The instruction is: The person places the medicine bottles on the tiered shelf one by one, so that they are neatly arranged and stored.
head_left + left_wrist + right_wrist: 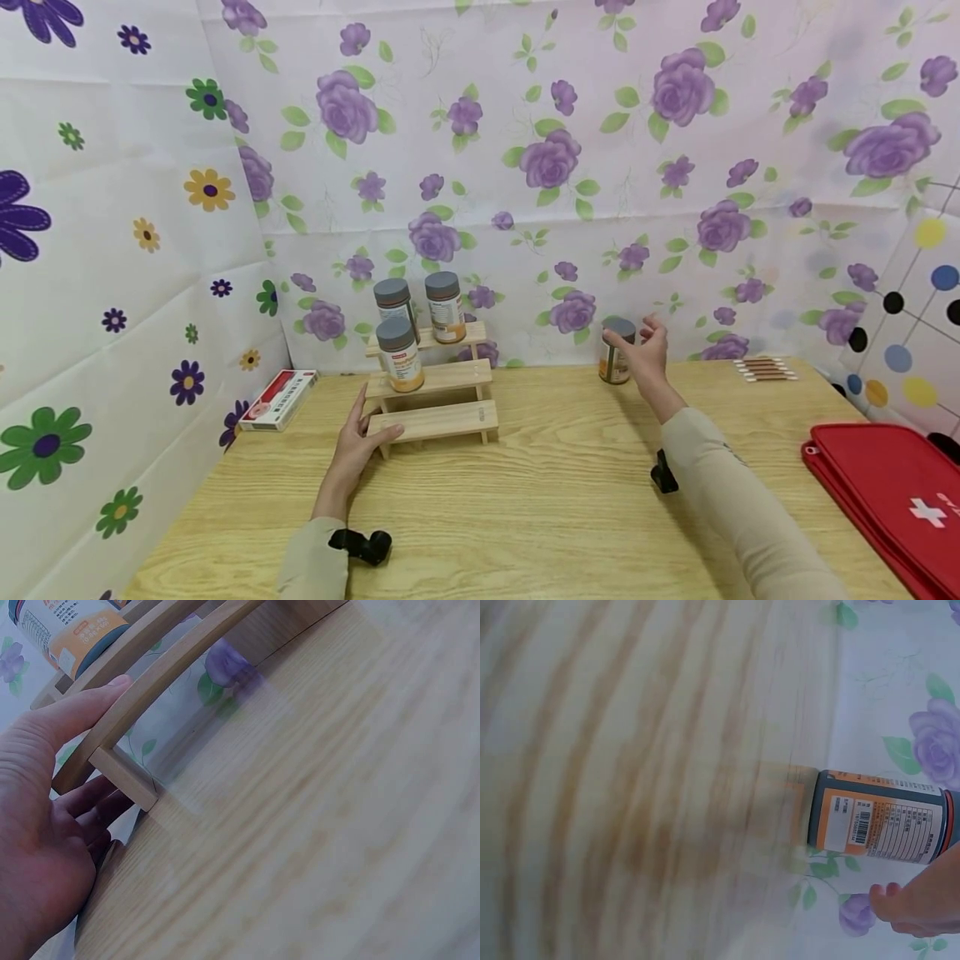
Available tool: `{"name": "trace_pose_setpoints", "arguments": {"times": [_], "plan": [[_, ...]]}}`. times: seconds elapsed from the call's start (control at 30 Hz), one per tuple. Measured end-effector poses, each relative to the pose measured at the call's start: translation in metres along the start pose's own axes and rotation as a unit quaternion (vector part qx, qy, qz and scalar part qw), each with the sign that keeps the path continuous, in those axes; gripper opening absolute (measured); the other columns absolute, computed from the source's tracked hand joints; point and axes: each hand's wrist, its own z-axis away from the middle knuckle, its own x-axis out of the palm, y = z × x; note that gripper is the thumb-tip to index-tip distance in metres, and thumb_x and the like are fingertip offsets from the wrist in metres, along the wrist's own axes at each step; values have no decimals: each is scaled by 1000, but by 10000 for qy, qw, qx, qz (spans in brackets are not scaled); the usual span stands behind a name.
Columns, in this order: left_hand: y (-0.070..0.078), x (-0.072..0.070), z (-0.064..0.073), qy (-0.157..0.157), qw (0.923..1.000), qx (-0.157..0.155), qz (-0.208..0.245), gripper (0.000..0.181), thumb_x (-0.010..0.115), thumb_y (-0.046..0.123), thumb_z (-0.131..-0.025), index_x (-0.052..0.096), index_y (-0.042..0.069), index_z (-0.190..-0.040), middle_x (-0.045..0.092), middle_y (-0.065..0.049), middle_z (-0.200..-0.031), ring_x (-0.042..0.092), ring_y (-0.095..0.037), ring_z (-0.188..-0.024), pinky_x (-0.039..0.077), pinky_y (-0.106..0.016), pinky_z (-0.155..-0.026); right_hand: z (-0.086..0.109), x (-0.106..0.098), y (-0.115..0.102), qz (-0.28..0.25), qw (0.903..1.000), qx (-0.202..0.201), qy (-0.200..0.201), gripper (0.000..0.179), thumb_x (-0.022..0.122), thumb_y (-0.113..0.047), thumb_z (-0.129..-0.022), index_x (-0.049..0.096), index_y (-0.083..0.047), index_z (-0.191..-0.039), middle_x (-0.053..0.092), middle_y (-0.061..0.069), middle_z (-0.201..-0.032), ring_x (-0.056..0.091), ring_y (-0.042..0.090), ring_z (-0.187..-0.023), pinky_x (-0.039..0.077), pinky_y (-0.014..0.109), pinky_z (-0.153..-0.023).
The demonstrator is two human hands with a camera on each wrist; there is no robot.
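Note:
A light wooden three-step rack [435,423] stands on the table. My left hand [356,446] grips the left end of its lowest step; in the left wrist view the thumb lies over the board and the other fingers go behind it. Three grey-capped supplement bottles stand on the rack: one bottle [402,367] on the middle step, two on the top step, the left one [392,293] partly hidden and the right one [448,317] beside it. Another such bottle [881,817] stands upright on the table by the back curtain. My right hand [647,354] is at this bottle, fingers spread, thumb across its cap.
Left of the rack lies a red-and-white box [279,400]. Several cotton swabs [765,369] lie at the back right. A red pouch with a white cross [892,492] is at the right edge. Flowered curtains [525,167] close off the back and left.

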Motion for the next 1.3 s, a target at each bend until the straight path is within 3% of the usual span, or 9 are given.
{"name": "trace_pose_setpoints", "arguments": {"times": [0.23, 0.53, 0.8, 0.93, 1.3], "plan": [[0, 3, 0, -47, 10000, 15, -49, 99, 71, 24, -90, 0, 38, -157, 15, -21, -163, 8, -40, -152, 15, -57, -122, -1, 0, -1, 176, 9994, 137, -263, 88, 72, -31, -88, 17, -8, -153, 27, 25, -150, 36, 37, -135, 40, 49, -111], [22, 6, 8, -165, 9997, -138, 116, 100, 71, 15, -89, -1, 27, -159, 14, -25, -162, 7, -42, -151, 13, -58, -122, -3, -4, -1, 340, 9983, 304, -372, 78, 67, -27, -92, 21, -8, -152, 31, 23, -152, 35, 39, -139, 39, 49, -112], [4, 6, 0, -93, 9999, 140, -24, 102, 74, 26, -87, 1, 37, -157, 16, -25, -161, 8, -43, -151, 14, -59, -121, -1, -4, -2, 372, 9982, 242, -400, 77, 67, -25, -93, 22, -7, -152, 33, 24, -151, 37, 39, -138, 41, 49, -110], [0, 7, -2, -32, 9996, 285, -75, 103, 76, 30, -85, 2, 38, -157, 17, -27, -160, 11, -45, -150, 16, -62, -119, 1, -3, -6, 316, 9984, 172, -437, 76, 67, -24, -93, 24, -7, -152, 34, 23, -152, 38, 38, -139, 43, 49, -109], [0, 0, -2, 4, 10000, -69, -41, 100, 72, 26, -89, 0, 39, -157, 17, -18, -163, 13, -36, -152, 19, -56, -121, 9, 15, -25, 32, 9986, 75, -520, 73, 68, -22, -92, 27, -5, -150, 35, 24, -149, 40, 37, -138, 42, 45, -111]]}}
